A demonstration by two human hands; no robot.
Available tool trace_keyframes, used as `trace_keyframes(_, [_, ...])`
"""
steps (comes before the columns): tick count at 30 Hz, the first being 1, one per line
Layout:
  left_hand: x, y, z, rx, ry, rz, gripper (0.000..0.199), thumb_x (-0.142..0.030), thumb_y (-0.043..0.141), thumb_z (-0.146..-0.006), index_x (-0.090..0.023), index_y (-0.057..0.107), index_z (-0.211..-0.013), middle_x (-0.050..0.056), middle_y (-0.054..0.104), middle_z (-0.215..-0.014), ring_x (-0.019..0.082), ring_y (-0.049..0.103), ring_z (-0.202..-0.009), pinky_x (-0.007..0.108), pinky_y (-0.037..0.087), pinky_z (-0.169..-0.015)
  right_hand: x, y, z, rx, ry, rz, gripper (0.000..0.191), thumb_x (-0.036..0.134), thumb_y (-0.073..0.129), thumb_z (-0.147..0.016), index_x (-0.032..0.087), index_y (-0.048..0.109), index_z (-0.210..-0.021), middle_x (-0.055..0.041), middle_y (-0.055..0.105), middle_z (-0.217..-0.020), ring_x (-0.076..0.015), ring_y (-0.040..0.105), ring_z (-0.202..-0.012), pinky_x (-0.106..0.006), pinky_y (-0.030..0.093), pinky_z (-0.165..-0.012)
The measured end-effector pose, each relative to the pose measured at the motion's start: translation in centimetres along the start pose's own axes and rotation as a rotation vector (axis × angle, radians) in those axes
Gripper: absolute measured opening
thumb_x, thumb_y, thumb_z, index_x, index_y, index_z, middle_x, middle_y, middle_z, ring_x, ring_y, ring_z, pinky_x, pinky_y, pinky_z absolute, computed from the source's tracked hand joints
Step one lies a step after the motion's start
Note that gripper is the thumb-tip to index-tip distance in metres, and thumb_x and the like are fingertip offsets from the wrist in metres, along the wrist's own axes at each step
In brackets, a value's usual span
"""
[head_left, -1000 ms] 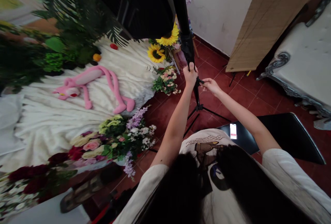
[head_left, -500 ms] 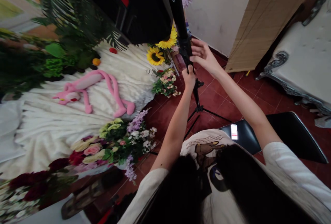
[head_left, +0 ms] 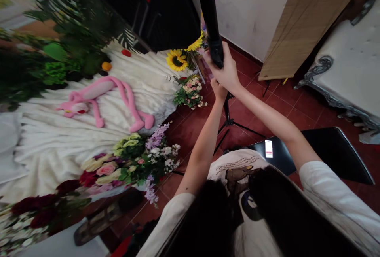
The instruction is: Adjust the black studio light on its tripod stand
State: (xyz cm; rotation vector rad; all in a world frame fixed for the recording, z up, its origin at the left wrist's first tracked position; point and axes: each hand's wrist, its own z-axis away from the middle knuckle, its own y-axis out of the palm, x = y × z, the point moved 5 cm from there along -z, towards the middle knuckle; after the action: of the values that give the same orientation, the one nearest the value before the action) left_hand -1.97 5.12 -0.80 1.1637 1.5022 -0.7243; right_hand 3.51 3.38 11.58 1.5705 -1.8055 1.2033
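Observation:
A black light stand point(head_left: 210, 10) rises in front of me, its thin tripod legs spread on the floor below. At its top a large black softbox point(head_left: 166, 16) with a red stripe tilts to the left. My right hand point(head_left: 225, 69) is closed round the stand at the black clamp collar point(head_left: 216, 53). Just beneath it, my left hand point(head_left: 219, 89) grips the lower part of the pole, its fingers partly hidden behind the right hand.
At left a pink plush toy point(head_left: 96, 95) lies on white cloth point(head_left: 53, 130), edged by artificial flowers point(head_left: 130, 162) and sunflowers point(head_left: 177, 60). A black bench point(head_left: 329, 150) bearing a lit phone point(head_left: 268, 149) stands close by on my right. Behind are a tan screen point(head_left: 279, 31) and a white tufted sofa point(head_left: 353, 67).
My right hand, which was beside the stand with its fingers apart, has closed round the collar. The left hand stays on the pole below. The view has shifted slightly.

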Motion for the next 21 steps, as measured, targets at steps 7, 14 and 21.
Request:
trace_keyframes(7, [-0.3, -0.8, 0.5, 0.122, -0.053, -0.054, 0.047, -0.059, 0.056, -0.086, -0.018, 0.054, -0.063, -0.001, 0.052, -0.051, 0.011, 0.055, -0.050, 0.023, 0.043, -0.050, -2.7, -0.3, -2.2, 0.165, -0.067, -0.019, 0.047, 0.061, 0.054, -0.091, 0.023, 0.045, -0.118, -0.0020, 0.064, -0.104, -0.0175, 0.064, -0.105, -0.035, 0.051, -0.100])
trace_keyframes(14, [3.4, -2.2, 1.3, 0.311, -0.074, -0.052, 0.047, -0.049, 0.082, -0.063, -0.016, 0.066, -0.092, 0.005, 0.070, -0.080, 0.019, 0.068, -0.082, 0.029, 0.055, -0.074, -6.0, 0.6, 1.4, 0.176, -0.007, 0.019, 0.044, 0.057, 0.056, -0.092, 0.023, 0.041, -0.117, -0.0053, 0.061, -0.108, -0.0211, 0.064, -0.103, -0.045, 0.054, -0.097])
trace_keyframes(21, [6.0, -1.7, 2.1, 0.361, -0.154, 0.070, 0.038, -0.033, 0.085, -0.058, -0.014, 0.067, -0.085, 0.004, 0.069, -0.075, 0.019, 0.068, -0.078, 0.033, 0.057, -0.073, -7.3, 1.1, 3.0, 0.191, 0.035, 0.046, 0.046, 0.059, 0.048, -0.095, 0.026, 0.034, -0.124, -0.0070, 0.057, -0.114, -0.0231, 0.062, -0.110, -0.047, 0.053, -0.097])
